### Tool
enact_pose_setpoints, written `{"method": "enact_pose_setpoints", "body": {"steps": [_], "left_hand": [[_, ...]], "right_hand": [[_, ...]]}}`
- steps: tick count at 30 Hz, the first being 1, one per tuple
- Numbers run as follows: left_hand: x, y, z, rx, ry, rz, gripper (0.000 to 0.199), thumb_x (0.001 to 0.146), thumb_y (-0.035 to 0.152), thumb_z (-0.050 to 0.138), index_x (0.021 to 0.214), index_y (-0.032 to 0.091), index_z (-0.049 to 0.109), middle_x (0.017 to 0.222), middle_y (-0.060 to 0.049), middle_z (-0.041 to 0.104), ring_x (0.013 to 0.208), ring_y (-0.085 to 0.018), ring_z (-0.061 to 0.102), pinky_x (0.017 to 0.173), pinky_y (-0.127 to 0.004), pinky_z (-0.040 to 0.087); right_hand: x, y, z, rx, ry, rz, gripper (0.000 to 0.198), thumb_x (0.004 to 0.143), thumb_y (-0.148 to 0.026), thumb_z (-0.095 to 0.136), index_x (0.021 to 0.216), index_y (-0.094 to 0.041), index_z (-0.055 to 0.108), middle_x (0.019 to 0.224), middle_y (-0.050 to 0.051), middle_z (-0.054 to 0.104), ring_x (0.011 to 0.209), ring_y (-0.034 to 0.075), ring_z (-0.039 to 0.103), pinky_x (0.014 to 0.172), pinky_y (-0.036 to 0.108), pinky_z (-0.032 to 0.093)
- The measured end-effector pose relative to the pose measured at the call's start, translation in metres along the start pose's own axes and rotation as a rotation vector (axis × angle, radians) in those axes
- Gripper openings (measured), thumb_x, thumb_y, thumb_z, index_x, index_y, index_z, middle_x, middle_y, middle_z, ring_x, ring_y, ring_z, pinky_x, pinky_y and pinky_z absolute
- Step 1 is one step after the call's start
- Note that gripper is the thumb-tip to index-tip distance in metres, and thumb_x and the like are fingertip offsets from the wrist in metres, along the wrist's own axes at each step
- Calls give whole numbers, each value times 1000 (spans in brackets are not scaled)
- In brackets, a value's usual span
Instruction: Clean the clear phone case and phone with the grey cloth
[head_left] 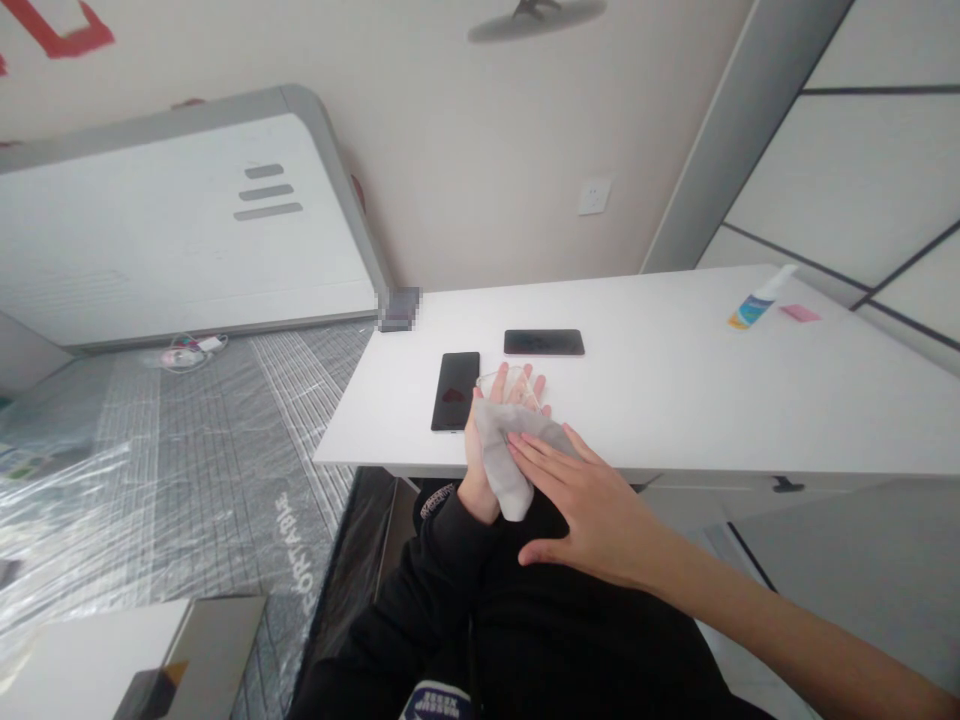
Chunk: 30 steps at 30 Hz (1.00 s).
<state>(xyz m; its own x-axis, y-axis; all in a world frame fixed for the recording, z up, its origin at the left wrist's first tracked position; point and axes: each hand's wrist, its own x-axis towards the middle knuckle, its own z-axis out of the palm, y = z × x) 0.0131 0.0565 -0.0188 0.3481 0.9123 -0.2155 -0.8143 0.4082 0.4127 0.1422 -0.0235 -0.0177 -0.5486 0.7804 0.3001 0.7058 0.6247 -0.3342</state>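
Above the near edge of the white desk (660, 390), the left hand (475, 462) is turned palm up and holds a clear phone case (523, 388), its fingers stretched out behind the see-through plastic. A light grey cloth (495, 458) covers the nearer part of the case and the palm, one end hanging toward the wrist. The right hand (589, 505) lies over the cloth, fingers straight and pressed flat on it, the thumb spread well away, so it is not closed around anything.

Just left of the case, a dark-screened smartphone (456, 390) lies lengthwise on the desk; behind the case, a second smartphone (544, 342) lies crosswise. Far to the right, a spray bottle (756, 302) lies beside a small pink item (800, 313). A socket (595, 196) is set in the wall behind.
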Motion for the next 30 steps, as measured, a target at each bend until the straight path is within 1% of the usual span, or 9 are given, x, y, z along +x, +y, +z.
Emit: {"method": "enact_pose_setpoints", "body": {"steps": [3,6,8,11,15,18,21,26,30], "left_hand": [[5,6,-2,25,-19,87,53,109,56,28,144,32,60,160,-5,53,149,-25,50,115,-44,45],[7,4,0,23,12,81,54,109,56,26,143,32,60,159,-5,54,147,-25,51,115,-45,47],[9,1,2,18,36,42,54,109,56,27,143,30,60,157,-6,57,146,-26,52,116,-46,46],[12,-3,2,13,33,-2,56,109,54,30,141,21,62,147,-12,64,143,-28,56,118,-45,46],[17,-7,-3,6,24,87,58,110,50,23,142,21,61,138,-8,70,143,-25,56,119,-40,45],[16,-6,-6,-8,-1,112,59,108,55,24,146,25,58,146,-7,66,146,-26,53,118,-43,45],[13,-2,-5,-10,-10,65,56,108,55,28,148,26,54,156,-10,58,146,-27,54,117,-46,45],[12,3,1,-7,17,53,54,109,54,28,147,26,55,158,-11,55,145,-29,54,119,-50,42],[14,1,3,11,17,16,57,108,56,27,146,25,56,159,-11,54,148,-30,52,122,-50,39]], "right_hand": [[-18,-3,0,-48,20,67,100,90,-85,44,164,-18,37,156,18,55,141,38,58,125,67,32],[-14,3,5,-103,45,114,100,92,-84,41,165,-16,34,157,21,53,143,38,55,124,66,34],[2,10,9,-119,66,121,103,91,-86,39,166,-15,33,158,22,51,146,39,52,125,65,33],[34,18,10,-120,73,137,99,95,-83,34,162,-10,40,157,24,52,149,39,49,128,62,28],[63,19,11,-97,30,129,98,99,-79,29,157,-1,45,160,27,47,153,38,43,131,59,22],[54,12,16,-62,21,94,108,91,-87,38,160,-4,41,162,26,44,154,40,39,128,62,26],[26,2,16,-35,3,67,116,85,-92,40,162,-7,37,163,24,43,153,41,40,126,64,29],[-5,-5,5,-58,-2,100,99,93,-85,34,159,-11,46,161,19,48,148,38,49,126,65,32],[8,3,8,-97,8,158,99,95,-83,31,159,-9,44,162,21,46,151,36,46,126,62,34]]}}
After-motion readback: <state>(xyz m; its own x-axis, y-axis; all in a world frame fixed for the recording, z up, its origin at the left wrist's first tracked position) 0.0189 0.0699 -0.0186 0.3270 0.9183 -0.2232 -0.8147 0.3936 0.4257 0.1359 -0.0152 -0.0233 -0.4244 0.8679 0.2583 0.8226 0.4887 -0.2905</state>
